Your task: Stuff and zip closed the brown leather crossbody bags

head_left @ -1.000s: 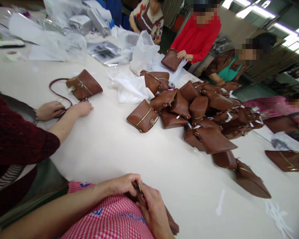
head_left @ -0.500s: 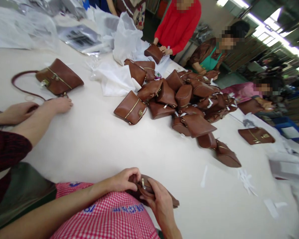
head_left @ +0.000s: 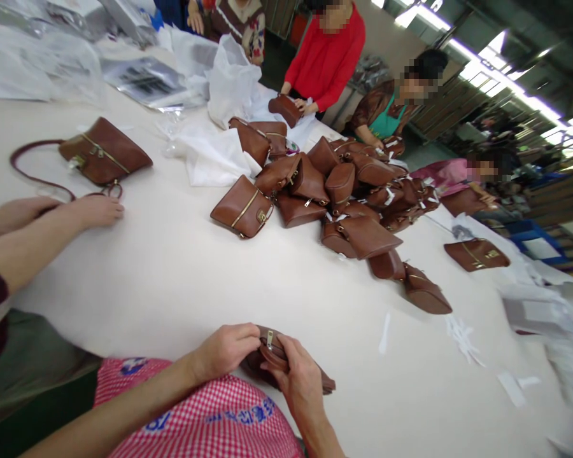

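Observation:
At the near table edge, against a red-checked apron, lies a small brown leather handbag (head_left: 277, 361) with a gold zip pull on its upper side. My left hand (head_left: 229, 350) is closed at its left end, fingers bent by the zip pull. From the right, my right hand (head_left: 300, 375) grips the body, thumb underneath and fingers over the top. Part of the bag is hidden behind my hands. Ahead lies a pile of similar brown handbags (head_left: 340, 187), and one with a gold lock (head_left: 243, 207) sits at the pile's left side.
On my left, a co-worker's hands (head_left: 95, 210) touch the strap of another brown handbag (head_left: 106, 151). White plastic wrapping (head_left: 219, 152) covers the far left. White paper strips (head_left: 463, 340) lie to the right, near a single handbag (head_left: 476, 254). Several people work across the white table (head_left: 172, 273).
My view has shifted slightly, so most things sit further left. My left fingers have closed in nearer the zip pull. The right hand keeps its grip on the handbag.

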`<state>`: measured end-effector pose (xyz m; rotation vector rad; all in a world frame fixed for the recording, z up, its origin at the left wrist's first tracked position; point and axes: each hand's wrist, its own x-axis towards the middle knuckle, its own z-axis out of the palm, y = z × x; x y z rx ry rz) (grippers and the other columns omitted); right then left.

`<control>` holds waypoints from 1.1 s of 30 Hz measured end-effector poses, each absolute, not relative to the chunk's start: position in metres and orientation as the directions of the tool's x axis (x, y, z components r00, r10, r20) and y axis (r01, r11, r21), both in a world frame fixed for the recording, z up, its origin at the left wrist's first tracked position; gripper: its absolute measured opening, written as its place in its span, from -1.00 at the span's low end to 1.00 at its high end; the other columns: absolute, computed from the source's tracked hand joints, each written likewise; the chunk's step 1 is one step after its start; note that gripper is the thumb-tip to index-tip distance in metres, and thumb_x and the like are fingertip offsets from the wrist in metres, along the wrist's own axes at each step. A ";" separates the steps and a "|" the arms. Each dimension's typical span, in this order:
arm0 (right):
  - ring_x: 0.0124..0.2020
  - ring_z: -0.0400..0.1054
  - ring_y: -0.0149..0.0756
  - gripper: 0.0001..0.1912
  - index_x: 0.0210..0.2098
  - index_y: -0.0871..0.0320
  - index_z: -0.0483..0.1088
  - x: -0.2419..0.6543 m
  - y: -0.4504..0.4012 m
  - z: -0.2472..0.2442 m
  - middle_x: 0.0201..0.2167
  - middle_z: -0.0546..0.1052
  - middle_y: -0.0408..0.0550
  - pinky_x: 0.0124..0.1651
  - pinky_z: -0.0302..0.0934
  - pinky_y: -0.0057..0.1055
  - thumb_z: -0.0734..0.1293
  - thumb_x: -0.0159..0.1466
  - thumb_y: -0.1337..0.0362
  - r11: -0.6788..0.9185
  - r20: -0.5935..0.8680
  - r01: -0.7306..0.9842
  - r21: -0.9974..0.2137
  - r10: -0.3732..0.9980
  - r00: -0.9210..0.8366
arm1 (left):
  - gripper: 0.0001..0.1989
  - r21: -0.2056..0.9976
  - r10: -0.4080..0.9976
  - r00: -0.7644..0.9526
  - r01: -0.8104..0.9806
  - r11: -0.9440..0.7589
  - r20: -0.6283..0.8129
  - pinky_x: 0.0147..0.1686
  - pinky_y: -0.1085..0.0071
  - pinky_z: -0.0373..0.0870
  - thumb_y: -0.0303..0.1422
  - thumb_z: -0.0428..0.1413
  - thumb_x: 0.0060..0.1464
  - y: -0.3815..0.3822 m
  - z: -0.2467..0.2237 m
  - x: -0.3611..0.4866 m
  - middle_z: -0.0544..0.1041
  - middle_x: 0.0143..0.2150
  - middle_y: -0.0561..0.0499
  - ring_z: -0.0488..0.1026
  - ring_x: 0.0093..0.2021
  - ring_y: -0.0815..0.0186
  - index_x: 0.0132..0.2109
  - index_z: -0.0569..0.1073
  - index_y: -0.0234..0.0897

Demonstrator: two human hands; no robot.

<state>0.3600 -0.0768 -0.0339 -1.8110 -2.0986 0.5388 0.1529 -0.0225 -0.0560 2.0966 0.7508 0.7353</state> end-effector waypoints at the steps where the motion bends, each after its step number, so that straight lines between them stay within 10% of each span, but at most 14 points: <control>1: -0.14 0.50 -0.05 -0.52 -0.02 0.11 0.38 0.360 -0.077 -0.033 -0.12 0.57 0.05 -0.11 0.44 -0.17 0.49 0.08 0.29 0.122 -0.012 0.869 -0.480 0.989 -0.146 | -0.68 0.777 0.709 0.649 0.284 -0.562 0.276 -0.23 0.48 0.37 -0.41 -0.18 0.30 -0.024 -0.056 0.154 0.50 -0.29 -0.05 0.41 -0.27 0.34 -0.26 0.45 -0.31; 7: -0.21 0.49 -0.10 -0.54 -0.04 0.11 0.39 0.358 -0.071 -0.030 -0.18 0.56 0.00 -0.14 0.42 -0.21 0.49 0.08 0.29 0.092 -0.077 0.878 -0.470 0.986 -0.145 | -0.71 0.590 0.643 0.621 0.335 -0.735 0.449 -0.31 0.49 0.37 -0.42 -0.19 0.31 -0.025 -0.056 0.160 0.51 -0.30 -0.01 0.42 -0.31 0.36 -0.24 0.41 -0.30; 15: -0.27 0.48 -0.11 -0.57 -0.09 0.10 0.38 0.356 -0.071 -0.026 -0.25 0.55 -0.04 -0.22 0.40 -0.24 0.51 0.08 0.25 0.083 -0.116 0.921 -0.381 0.984 -0.136 | -0.81 0.494 0.669 0.666 0.482 -0.723 0.329 -0.45 0.43 0.22 -0.51 -0.09 0.15 -0.028 -0.040 0.171 0.42 -0.43 0.04 0.32 -0.41 0.33 -0.39 0.32 -0.24; 19: -0.25 0.48 -0.12 -0.62 -0.06 0.12 0.34 0.352 -0.071 -0.027 -0.23 0.54 -0.02 -0.22 0.41 -0.25 0.45 0.16 0.24 0.095 -0.110 0.937 -0.337 0.984 -0.140 | -0.86 0.773 0.949 0.313 0.595 -0.218 0.027 -0.43 0.43 0.21 -0.52 -0.07 0.01 -0.042 -0.039 0.187 0.35 -0.48 0.09 0.31 -0.44 0.34 -0.45 0.24 -0.22; 23: -0.20 0.47 -0.05 -0.53 0.00 0.19 0.32 0.341 -0.066 -0.028 -0.18 0.54 0.07 -0.17 0.42 -0.15 0.46 0.15 0.23 0.097 -0.132 0.970 -0.223 0.983 -0.129 | -0.89 0.799 0.953 0.061 0.563 0.212 -0.296 -0.43 0.39 0.18 -0.44 -0.10 0.00 -0.047 -0.046 0.195 0.25 -0.55 0.14 0.26 -0.48 0.33 -0.47 0.18 -0.19; 33: -0.14 0.42 0.01 -0.51 -0.05 0.17 0.33 0.335 -0.060 -0.019 -0.17 0.50 0.09 -0.09 0.35 -0.04 0.49 0.10 0.14 0.086 -0.204 0.970 -0.227 0.970 -0.134 | -0.82 0.796 0.885 0.439 0.585 -0.153 -0.153 -0.16 0.31 0.30 -0.46 -0.08 0.08 -0.030 -0.002 0.173 0.38 -0.21 -0.01 0.35 -0.20 0.24 -0.19 0.35 -0.22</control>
